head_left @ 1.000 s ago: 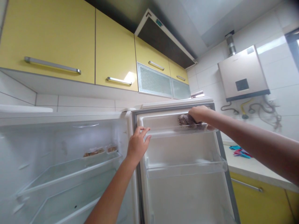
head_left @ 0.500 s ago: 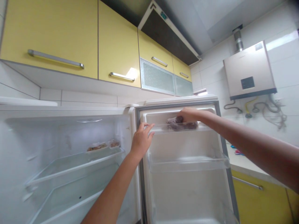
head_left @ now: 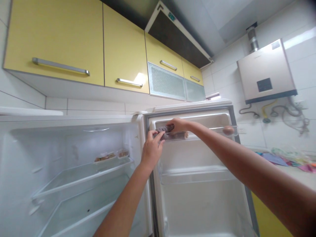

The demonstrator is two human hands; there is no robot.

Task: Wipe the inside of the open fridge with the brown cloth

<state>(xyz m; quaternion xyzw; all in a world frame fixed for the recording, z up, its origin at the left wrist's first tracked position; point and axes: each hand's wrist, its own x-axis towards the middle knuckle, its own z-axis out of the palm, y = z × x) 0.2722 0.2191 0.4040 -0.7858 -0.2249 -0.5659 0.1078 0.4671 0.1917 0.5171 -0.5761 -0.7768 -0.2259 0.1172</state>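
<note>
The right hand (head_left: 181, 125) reaches into the clear plastic top shelf of the open white fridge door (head_left: 209, 133), its grip closed over one end of a dark purplish-brown, lumpy packet wrapped in clear film (head_left: 170, 131), which lies along the shelf's left end. The left hand (head_left: 151, 148) comes up just below and to the left of that grip, fingertips pinching the packet's near end over the shelf rail. The packet looks soft and light, likely to sag and slide in its slick film, so it is best held at both ends or cradled from beneath. Far to the right of the grip, a small pale round thing (head_left: 228, 130) rests in the same shelf. Left of the hands, the fridge's glass shelf (head_left: 74, 177) carries two small trays of brownish food (head_left: 111, 155).
</note>
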